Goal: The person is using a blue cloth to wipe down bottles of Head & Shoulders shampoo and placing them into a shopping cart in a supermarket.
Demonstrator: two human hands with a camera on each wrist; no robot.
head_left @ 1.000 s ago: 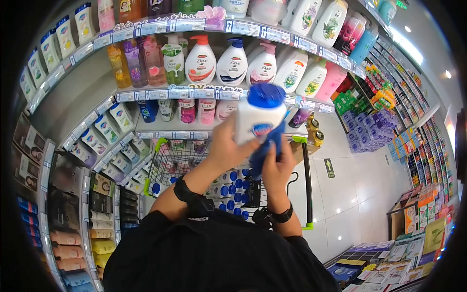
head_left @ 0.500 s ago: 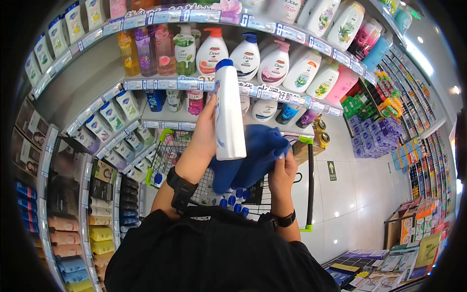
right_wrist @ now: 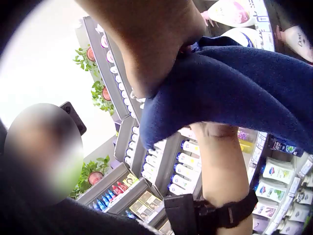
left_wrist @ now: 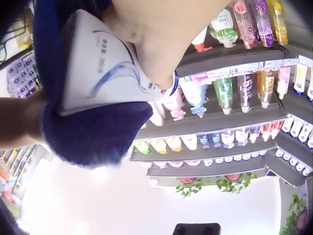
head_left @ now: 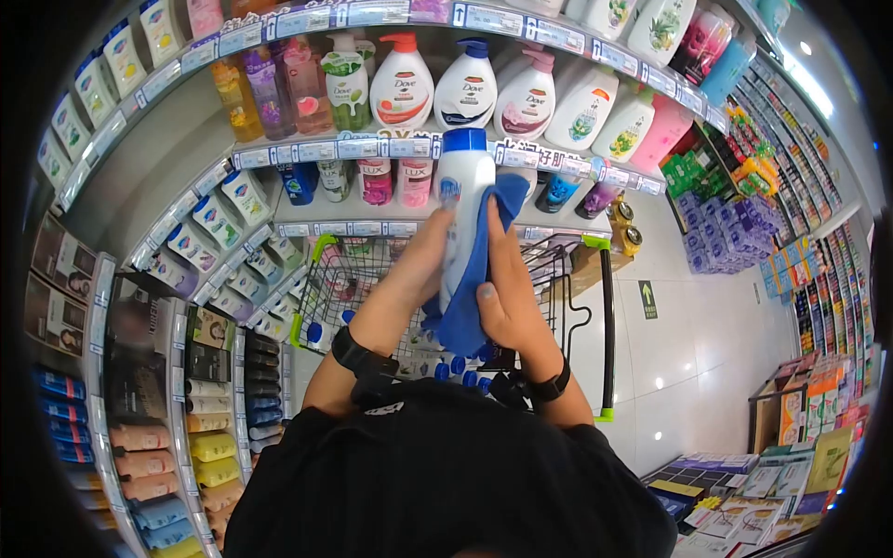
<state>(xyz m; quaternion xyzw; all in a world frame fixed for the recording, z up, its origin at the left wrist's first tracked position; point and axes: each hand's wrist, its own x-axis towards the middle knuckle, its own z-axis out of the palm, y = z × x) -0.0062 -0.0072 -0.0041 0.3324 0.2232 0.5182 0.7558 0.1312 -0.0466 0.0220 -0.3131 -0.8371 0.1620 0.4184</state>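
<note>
Your left hand (head_left: 423, 256) grips a white bottle (head_left: 468, 200) with its blue cap uppermost, while your right hand (head_left: 510, 302) grasps a blue cloth (head_left: 465, 302) and presses it along the bottle's right side. The bottle is up in front of your chest, above the shopping cart (head_left: 607, 344), its cap lining up in your view with the far shelf edge (head_left: 642, 177).

The likeliest mishap is a slip: the cloth sits between your right fingers and the plastic, so your left grip probably carries most of the load. If it loosens while the cloth is pulled, the bottle could twist or drop onto the bottles (head_left: 442, 367) in the cart. The loose cloth could also snag on the cart's wire.

Mind the far side — a forward swing could bring the cap against the shelf edge or knock the pump bottles (head_left: 465, 88) above it; how much gap there is, you cannot tell from here. The freest room lies to the right, over the open floor (head_left: 670, 372) beyond the cart's rail.
</note>
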